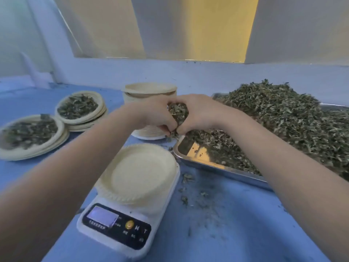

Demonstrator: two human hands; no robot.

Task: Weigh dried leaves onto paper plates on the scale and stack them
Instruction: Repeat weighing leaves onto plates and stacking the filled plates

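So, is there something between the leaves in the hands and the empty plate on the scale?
Nothing visible. Both hands, left and right, cup the clump of leaves above the tray's corner; the empty plate lies uncovered just below.

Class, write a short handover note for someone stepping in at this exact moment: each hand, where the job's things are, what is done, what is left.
Left hand and right hand: cupped together, holding a clump of dried leaves above the near corner of the metal tray.
Scale: carries an empty paper plate; display unreadable.
Done: two stacks of filled plates at far left.
Spare plates stand behind the hands.
Left: drop the leaves on the plate, weigh, stack, repeat.
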